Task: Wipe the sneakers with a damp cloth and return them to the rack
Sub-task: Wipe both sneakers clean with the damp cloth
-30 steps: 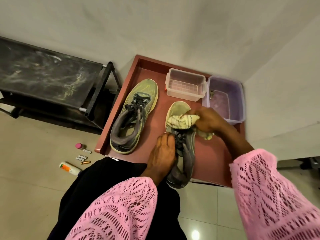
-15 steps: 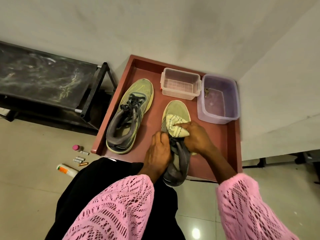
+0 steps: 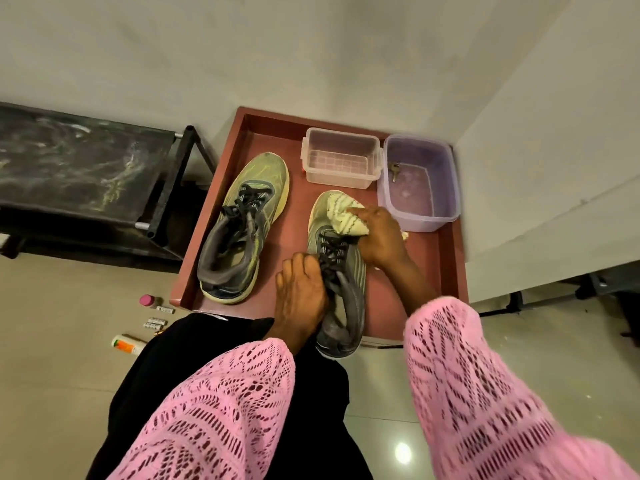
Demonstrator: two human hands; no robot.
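Observation:
Two grey-and-yellow-green sneakers lie on a dark red tray. The left sneaker lies untouched, toe pointing away. My left hand grips the right sneaker at its laced middle and collar. My right hand holds a bunched cream cloth with thin dark stripes and presses it onto that sneaker's toe. The black shoe rack stands to the left of the tray.
A clear plastic box and a purple tub with a little water and a key stand at the tray's far side. On the tiled floor at left lie a pink-capped bottle, small batteries and an orange-white tube. White walls enclose the corner.
My right hand slid the cloth down to the sneaker's laces, then forward again onto the toe. My left hand kept its grip on the same sneaker.

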